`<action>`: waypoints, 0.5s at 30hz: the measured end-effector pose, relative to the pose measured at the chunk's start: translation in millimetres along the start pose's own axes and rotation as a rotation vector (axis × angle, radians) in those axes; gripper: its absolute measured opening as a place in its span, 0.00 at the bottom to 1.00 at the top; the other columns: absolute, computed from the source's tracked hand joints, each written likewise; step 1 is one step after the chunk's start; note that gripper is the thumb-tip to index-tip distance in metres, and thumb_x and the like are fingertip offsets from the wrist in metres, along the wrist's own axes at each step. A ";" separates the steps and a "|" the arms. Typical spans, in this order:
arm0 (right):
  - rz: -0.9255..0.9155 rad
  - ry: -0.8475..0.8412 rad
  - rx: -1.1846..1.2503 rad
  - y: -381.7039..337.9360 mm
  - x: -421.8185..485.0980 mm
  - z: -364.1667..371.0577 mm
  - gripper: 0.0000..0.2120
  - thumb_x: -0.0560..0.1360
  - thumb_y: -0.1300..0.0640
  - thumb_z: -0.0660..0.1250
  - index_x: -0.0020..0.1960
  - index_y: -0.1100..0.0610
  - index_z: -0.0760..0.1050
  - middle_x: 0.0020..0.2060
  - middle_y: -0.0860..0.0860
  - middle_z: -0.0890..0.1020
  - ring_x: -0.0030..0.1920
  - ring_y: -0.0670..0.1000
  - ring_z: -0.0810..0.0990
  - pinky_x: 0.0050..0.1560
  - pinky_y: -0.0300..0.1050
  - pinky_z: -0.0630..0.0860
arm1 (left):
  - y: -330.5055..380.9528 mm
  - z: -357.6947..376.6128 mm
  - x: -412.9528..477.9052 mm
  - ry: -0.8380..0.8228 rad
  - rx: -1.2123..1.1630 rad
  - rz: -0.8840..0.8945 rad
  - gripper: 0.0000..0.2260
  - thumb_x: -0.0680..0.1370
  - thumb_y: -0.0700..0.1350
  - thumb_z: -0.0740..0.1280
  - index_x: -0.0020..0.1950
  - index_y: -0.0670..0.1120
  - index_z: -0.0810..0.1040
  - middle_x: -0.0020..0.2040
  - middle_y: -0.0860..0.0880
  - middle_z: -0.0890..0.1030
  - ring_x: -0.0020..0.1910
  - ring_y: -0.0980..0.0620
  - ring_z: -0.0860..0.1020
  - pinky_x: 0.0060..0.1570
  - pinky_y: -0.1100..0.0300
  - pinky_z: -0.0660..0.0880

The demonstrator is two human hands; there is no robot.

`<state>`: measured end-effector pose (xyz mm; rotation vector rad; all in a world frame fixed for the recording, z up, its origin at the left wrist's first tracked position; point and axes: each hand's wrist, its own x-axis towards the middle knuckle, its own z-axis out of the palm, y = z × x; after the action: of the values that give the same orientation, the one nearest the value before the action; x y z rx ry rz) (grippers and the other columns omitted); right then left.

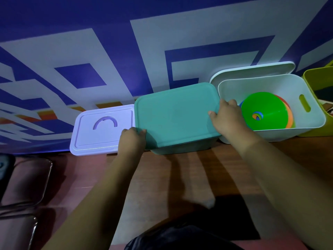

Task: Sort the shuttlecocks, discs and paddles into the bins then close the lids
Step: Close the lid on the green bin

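Observation:
A teal lid (175, 114) lies on top of the teal bin (182, 147) in the middle of the table. My left hand (132, 139) grips the lid's near left corner and my right hand (228, 117) grips its right edge. To the left stands a lilac bin with its lid (100, 129) on, a curved handle in its top. On the right, an open white bin (232, 87) holds a stack of discs (266, 110), a green one on top. Its white lid (252, 70) leans behind it against the wall.
A yellow-green bin (318, 82) stands at the far right edge. The bins sit along the back of a brown table (180, 177) against a blue and white patterned wall. A metal-framed chair (23, 186) is at the lower left.

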<state>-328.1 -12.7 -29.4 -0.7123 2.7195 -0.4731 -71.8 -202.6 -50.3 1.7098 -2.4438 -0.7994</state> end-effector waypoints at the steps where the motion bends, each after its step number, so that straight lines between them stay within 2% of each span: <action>1: 0.009 0.002 -0.022 -0.1 0.5 -0.1 0.24 0.83 0.46 0.67 0.69 0.62 0.71 0.66 0.64 0.69 0.67 0.68 0.70 0.69 0.58 0.70 | 1.2 0.0 -1.1 0.005 -0.002 0.005 0.20 0.84 0.52 0.64 0.58 0.34 0.81 0.52 0.34 0.79 0.42 0.41 0.72 0.44 0.54 0.66; 6: -0.006 -0.001 -0.057 2.4 -5.6 6.7 0.23 0.84 0.46 0.64 0.70 0.63 0.68 0.67 0.62 0.69 0.67 0.66 0.69 0.67 0.58 0.69 | 9.6 -2.7 -3.0 -0.019 0.040 0.021 0.19 0.85 0.51 0.64 0.57 0.34 0.79 0.52 0.36 0.75 0.37 0.46 0.67 0.45 0.55 0.65; 9: -0.045 0.056 -0.120 7.1 -13.4 12.8 0.25 0.84 0.45 0.64 0.72 0.63 0.67 0.66 0.63 0.71 0.66 0.66 0.70 0.68 0.58 0.67 | 6.7 -1.7 -6.3 0.009 0.001 0.038 0.18 0.85 0.51 0.65 0.59 0.35 0.78 0.57 0.36 0.74 0.38 0.46 0.67 0.47 0.54 0.66; 12: -0.056 0.085 -0.161 6.7 -16.6 14.0 0.26 0.84 0.44 0.64 0.72 0.62 0.68 0.65 0.62 0.72 0.65 0.66 0.70 0.67 0.58 0.67 | 5.2 -2.6 -4.7 -0.011 -0.023 0.047 0.17 0.85 0.50 0.66 0.63 0.35 0.75 0.61 0.35 0.74 0.45 0.39 0.72 0.50 0.51 0.69; 15: -0.042 0.028 -0.087 -0.7 -9.8 8.9 0.23 0.84 0.46 0.65 0.69 0.62 0.69 0.65 0.62 0.70 0.65 0.66 0.70 0.67 0.58 0.69 | 10.6 -7.1 4.8 -0.060 -0.027 0.081 0.20 0.84 0.47 0.67 0.71 0.38 0.70 0.64 0.34 0.73 0.59 0.33 0.75 0.58 0.45 0.72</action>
<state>-316.4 -10.3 -35.3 -0.7927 2.7702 -0.3791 -80.4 -206.9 -40.8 1.5890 -2.5107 -0.8817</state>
